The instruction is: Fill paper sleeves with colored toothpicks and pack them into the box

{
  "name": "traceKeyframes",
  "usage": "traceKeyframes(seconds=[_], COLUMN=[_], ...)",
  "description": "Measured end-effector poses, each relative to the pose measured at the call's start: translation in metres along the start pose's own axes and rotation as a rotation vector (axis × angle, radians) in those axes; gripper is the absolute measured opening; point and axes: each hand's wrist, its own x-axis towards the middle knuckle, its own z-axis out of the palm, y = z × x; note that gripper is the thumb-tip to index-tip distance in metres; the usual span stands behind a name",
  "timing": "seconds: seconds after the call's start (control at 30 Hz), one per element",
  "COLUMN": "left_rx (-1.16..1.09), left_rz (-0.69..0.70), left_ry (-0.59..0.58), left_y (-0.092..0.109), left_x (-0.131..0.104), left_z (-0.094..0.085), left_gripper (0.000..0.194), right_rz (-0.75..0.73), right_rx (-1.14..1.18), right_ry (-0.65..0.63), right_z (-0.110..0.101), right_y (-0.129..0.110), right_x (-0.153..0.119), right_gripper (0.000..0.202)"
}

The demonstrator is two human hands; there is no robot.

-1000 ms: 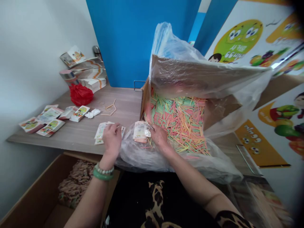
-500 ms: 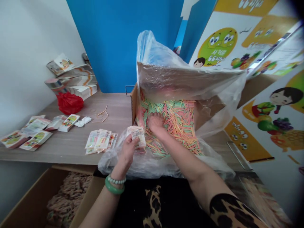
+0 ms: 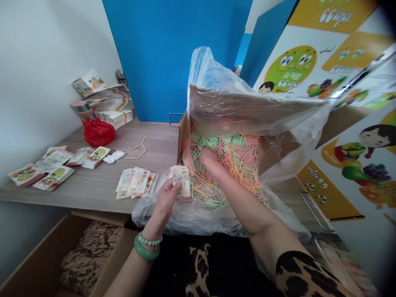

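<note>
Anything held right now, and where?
Left hand: small packet, pinched at its left edge. Right hand: in the sticks; grip can't be told.

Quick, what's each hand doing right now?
Left hand: closed on a small packet.
Right hand: in the colored sticks; grip can't be told.

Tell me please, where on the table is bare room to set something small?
The table has bare room along its front edge, between the printed packs and the sachets, and farther back, between the bent sticks and the carton. It is crowded around the left hand, at the table's left end, and behind the red bag.
</note>
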Motion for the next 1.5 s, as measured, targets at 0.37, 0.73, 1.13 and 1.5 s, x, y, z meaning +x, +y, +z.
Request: traceKeyframes(seconds=[0.37,0.73,1.13,1.5], left_rx=[-0.082,-0.021,0.447,0.584], left_rz=[-0.021,-0.095,0.174,0.012], left_ry=[-0.038,-0.109,-0.009,0.007], left_y=[0.01,0.001,0.002,0.012], left_x=[-0.007,-0.014,-0.012,-0.023], left_z=[0.005,0.011,-0.001,0.007], left_gripper=[0.029,0.036,0.018,0.034], right_rz=[-0.061,-0.167,-0.244,-0.353], right_rx=[0.906,0.996,1.077,1.428], right_ry=[-0.019,-0.175,0.006,-0.039], right_z=[0.006,0.062,0.019,-0.019], right_y=[0.038,0.047,0.03,-0.027], right_x=[-0.072,-0.127,-0.136,-0.154], right_gripper=[0.018,0.023,0.01,0.015])
